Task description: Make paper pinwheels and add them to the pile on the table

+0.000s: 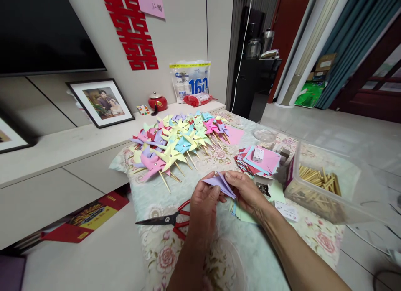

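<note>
A folded piece of purple paper (221,184) is held between my two hands above the table. My left hand (205,197) grips its near side, thumb on top. At the right edge, my right hand (246,188) pinches the paper between thumb and fingers, and a fold stands partly raised there. Red-handled scissors (175,220) lie beside my left wrist, blades pointing left. Beyond my hands lie many paper pinwheels (171,153) on sticks, in pink, yellow, blue and purple. Close to my right hand is a stack of coloured paper (266,160) with a small white box (258,154) on it.
A clear plastic bin (313,199) of short wooden sticks stands at the right. Pale green sheets (246,213) lie under my right wrist, near another small white box (286,210). A floral cloth (166,257) covers the table; a cabinet with a framed photo (102,103) runs behind.
</note>
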`<state>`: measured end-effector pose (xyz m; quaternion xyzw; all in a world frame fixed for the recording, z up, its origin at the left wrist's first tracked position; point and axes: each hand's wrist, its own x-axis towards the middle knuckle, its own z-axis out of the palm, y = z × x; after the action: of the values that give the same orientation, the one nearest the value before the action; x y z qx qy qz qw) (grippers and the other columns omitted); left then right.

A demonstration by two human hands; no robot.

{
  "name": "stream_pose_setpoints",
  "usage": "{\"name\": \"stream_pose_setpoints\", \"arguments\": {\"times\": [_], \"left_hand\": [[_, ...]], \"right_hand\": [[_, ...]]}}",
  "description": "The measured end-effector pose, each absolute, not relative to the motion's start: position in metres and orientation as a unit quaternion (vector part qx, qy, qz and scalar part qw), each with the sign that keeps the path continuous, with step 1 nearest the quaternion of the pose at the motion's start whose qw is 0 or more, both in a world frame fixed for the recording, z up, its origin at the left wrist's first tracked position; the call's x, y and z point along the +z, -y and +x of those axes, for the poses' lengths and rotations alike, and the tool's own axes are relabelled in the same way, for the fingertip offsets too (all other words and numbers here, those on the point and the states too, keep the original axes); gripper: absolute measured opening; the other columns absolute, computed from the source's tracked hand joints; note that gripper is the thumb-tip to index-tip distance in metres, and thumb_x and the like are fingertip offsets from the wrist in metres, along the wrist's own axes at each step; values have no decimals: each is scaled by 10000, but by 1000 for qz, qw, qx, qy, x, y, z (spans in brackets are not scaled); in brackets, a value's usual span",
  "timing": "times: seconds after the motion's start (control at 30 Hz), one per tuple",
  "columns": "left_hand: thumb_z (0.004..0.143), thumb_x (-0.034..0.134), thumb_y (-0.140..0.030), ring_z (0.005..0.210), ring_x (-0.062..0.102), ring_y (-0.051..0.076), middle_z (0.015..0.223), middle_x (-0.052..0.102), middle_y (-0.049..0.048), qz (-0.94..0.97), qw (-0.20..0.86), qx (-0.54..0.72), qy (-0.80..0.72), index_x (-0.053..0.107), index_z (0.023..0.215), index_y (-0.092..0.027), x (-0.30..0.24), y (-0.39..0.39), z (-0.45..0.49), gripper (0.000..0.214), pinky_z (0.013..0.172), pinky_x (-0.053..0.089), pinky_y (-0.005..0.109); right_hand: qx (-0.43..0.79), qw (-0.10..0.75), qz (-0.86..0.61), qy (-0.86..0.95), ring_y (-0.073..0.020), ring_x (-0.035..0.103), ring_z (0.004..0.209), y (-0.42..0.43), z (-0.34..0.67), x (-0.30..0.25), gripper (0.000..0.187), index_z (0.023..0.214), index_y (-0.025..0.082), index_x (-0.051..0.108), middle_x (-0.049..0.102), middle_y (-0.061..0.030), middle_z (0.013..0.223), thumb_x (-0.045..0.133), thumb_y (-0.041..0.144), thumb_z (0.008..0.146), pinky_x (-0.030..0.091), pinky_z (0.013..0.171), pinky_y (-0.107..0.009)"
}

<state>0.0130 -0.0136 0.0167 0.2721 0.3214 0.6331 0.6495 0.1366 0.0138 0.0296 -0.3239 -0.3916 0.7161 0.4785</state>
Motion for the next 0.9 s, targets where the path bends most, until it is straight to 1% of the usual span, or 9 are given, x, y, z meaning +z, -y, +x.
{"name": "stream_pose_setpoints", "arguments": {"times": [0.13,0.27,0.33,0.47,0.53,0.63,0.7,0.8,0.9], "left_hand": [[675,813,-222,587,586,118,686,681,-5,253,648,636,-334,661,1067,-150,15,11,13,426,611,480,254],[619,801,-183,584,574,116,736,704,6,220,620,657,-367,676,886,-164,16,7,14,295,570,456,247],[596,800,-175,600,584,124,763,711,9,208,599,668,-390,667,845,-172,16,5,14,282,552,449,245],[580,790,-173,586,592,116,761,720,15,193,564,676,-434,643,864,-153,11,2,12,320,535,451,228],[589,788,-191,569,599,113,741,712,8,184,549,677,-455,629,884,-148,8,2,11,338,532,463,226],[612,798,-210,611,651,132,806,719,22,175,539,672,-476,617,948,-153,6,3,9,387,576,515,249],[617,804,-194,672,686,152,878,728,47,164,544,669,-479,608,976,-159,7,4,8,410,621,549,271],[611,812,-163,747,711,177,951,731,79,154,563,664,-467,608,973,-163,9,5,7,415,651,571,281],[600,832,-170,695,702,167,909,730,72,168,587,648,-455,617,966,-157,9,7,9,424,632,575,283]], "right_hand": [[712,482,-333,387,-152,616,543,-16,139,22,444,974,108,746,708,-72,672,697,532,851,463,548,-266],[702,475,-354,395,-167,646,650,-17,143,18,520,1090,133,731,725,-83,809,747,561,794,486,610,-285],[678,473,-380,414,-168,654,745,-17,145,18,553,1158,160,710,720,-77,922,814,509,741,485,650,-277],[651,459,-377,473,-140,639,842,-16,149,18,651,1295,223,635,643,-73,1222,868,376,707,486,808,-303],[656,449,-365,484,-141,640,865,-15,150,19,688,1320,237,612,614,-74,1267,874,354,695,483,858,-324],[667,437,-349,492,-194,631,1047,-13,150,22,784,1350,242,582,582,-88,1317,901,304,637,472,927,-340],[665,423,-358,501,-205,625,1070,-12,148,24,853,1377,255,559,547,-98,1371,911,267,600,485,897,-334],[637,428,-391,507,-186,640,981,-12,146,25,821,1357,253,574,568,-88,1328,898,245,602,490,834,-323],[593,470,-413,507,-176,633,894,-16,146,21,605,1242,202,646,661,-44,1056,848,291,679,473,823,-326]]}}
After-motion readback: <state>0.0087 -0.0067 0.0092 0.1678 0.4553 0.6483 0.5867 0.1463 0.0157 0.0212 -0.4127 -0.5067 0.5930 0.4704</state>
